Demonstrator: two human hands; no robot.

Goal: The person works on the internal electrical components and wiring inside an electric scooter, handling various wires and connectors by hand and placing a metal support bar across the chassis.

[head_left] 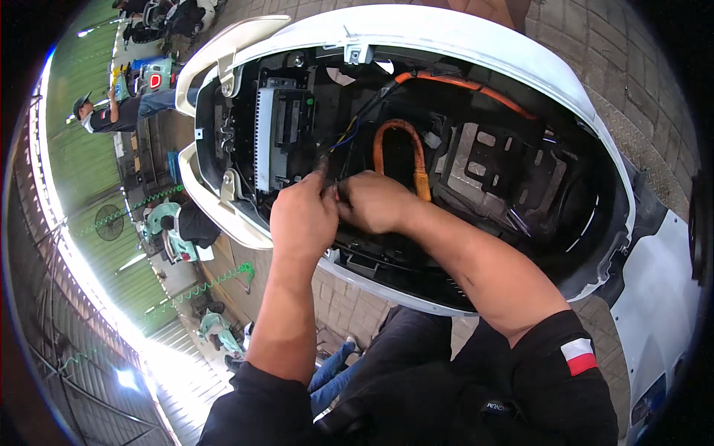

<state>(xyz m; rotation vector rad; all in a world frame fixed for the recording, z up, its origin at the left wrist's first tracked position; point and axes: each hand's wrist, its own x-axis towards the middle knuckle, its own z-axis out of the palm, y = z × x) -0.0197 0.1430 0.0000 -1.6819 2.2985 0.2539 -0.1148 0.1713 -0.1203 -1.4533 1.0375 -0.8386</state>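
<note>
My left hand [303,217] and right hand [378,203] meet inside the white shell [476,37], fingers bunched narrow; what they're pinching, I can't tell! Wires [352,132] lie just beyond my left fingertips.

You're in a vehicle workshop: an opened, glossy white scooter body [446,27] stands near you, with coiled green hoses [246,268] and pale-green vehicle bodies [157,216] far left.
</note>
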